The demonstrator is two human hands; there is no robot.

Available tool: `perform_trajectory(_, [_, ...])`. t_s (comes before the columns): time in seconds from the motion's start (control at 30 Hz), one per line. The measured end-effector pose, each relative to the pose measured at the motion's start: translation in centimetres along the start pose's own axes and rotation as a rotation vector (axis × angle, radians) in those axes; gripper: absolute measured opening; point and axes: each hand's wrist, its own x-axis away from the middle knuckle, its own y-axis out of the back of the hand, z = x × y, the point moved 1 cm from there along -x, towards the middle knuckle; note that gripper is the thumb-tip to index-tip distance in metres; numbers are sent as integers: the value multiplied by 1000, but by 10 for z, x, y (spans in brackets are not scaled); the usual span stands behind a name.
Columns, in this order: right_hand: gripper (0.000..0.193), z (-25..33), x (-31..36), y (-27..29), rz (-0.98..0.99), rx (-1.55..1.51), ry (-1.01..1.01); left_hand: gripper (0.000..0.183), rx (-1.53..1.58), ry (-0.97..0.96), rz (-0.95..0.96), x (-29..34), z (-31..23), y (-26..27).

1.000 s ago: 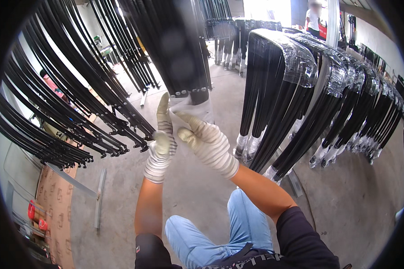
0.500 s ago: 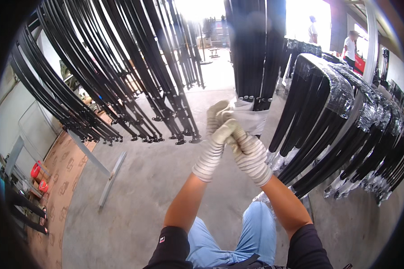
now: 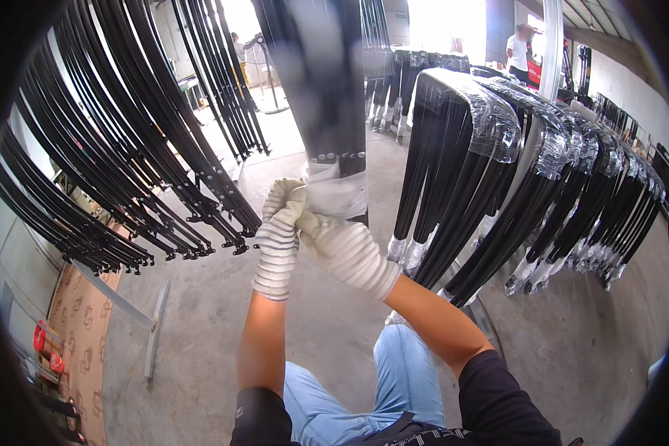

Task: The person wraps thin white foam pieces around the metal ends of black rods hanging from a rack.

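In front of me hangs a bundle of long black metal bars (image 3: 327, 97), its lower end wound with thin white wrap (image 3: 338, 189). Both my hands wear off-white knitted gloves with ribbed cuffs. At the left edge of the wrap, my left hand (image 3: 282, 208) is closed, its fingers pinching the wrap. My right hand (image 3: 334, 236) presses in just below, against my left fingers; it is closed and slightly blurred, and what its fingertips hold is hidden. The bars' lowest tip shows under the wrap.
Rows of black bars (image 3: 149, 134) hang on the left above a grey metal stand foot (image 3: 156, 331). To the right hang black curved frames with clear plastic film (image 3: 490, 119) over their tops. A person (image 3: 519, 52) stands at the back right. Red buckets (image 3: 48, 338) sit far left.
My view has turned right, so the bars and racks sit further left. My hands, clasped beside the wrap before, have come slightly apart, the right one now lower beside the bundle.
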Motion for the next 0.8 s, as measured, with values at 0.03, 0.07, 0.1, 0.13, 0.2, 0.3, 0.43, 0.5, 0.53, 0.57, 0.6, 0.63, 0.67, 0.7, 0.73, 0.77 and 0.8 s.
perform_trajectory(0.03, [31, -1, 5, 6, 38, -26, -26, 9, -48, -25, -13, -2, 5, 3])
perform_trajectory(0.07, [32, -4, 13, 9, -150, -199, -78, 10, -97, -49, -26, -3, 10, 6])
perform_trajectory(0.1, [34, -8, 21, 14, -341, -367, -126, 10, -143, -77, -36, -4, 12, 6])
perform_trajectory(0.13, [35, -12, 27, 20, -530, -535, -173, 14, -156, -163, -83, -3, 15, 1])
perform_trajectory(0.2, [58, -9, 7, 50, -574, -284, -275, 15, -138, -170, -147, -1, 18, 4])
perform_trajectory(0.3, [79, -52, -6, 32, -406, -863, -316, 17, -144, -158, -167, 0, 23, -1])
perform_trajectory(0.43, [87, -50, -25, 34, -114, -1185, -476, 21, -154, -219, -202, 3, 21, -5])
perform_trajectory(0.5, [85, -45, -23, 35, -178, -1116, -358, 24, -197, -220, -244, 4, 18, -7])
perform_trajectory(0.53, [85, -50, -20, 32, -192, -1118, -327, 21, -232, -262, -209, 6, 16, -10])
perform_trajectory(0.57, [85, -54, -17, 29, -206, -1120, -296, 20, -217, -276, -219, 5, 17, -11])
perform_trajectory(0.6, [85, -59, -17, 25, -195, -1159, -299, 19, -202, -289, -229, 4, 17, -13])
perform_trajectory(0.63, [83, -60, -19, 24, -151, -1178, -322, 18, -193, -304, -246, 4, 17, -12])
perform_trajectory(0.67, [82, -61, -22, 23, -106, -1197, -344, 17, -237, -318, -256, 3, 16, -10])
perform_trajectory(0.7, [80, -60, -24, 22, -61, -1215, -366, 17, -229, -326, -265, 1, 17, -7])
perform_trajectory(0.73, [69, -53, -28, 25, -100, -1216, -404, 18, -220, -334, -277, -3, 20, -4])
perform_trajectory(0.77, [65, -53, -29, 24, -78, -1274, -405, 19, -212, -342, -289, -7, 23, -1])
perform_trajectory(0.8, [62, -54, -31, 23, -55, -1332, -406, 22, -252, -434, -325, -12, 25, 0])
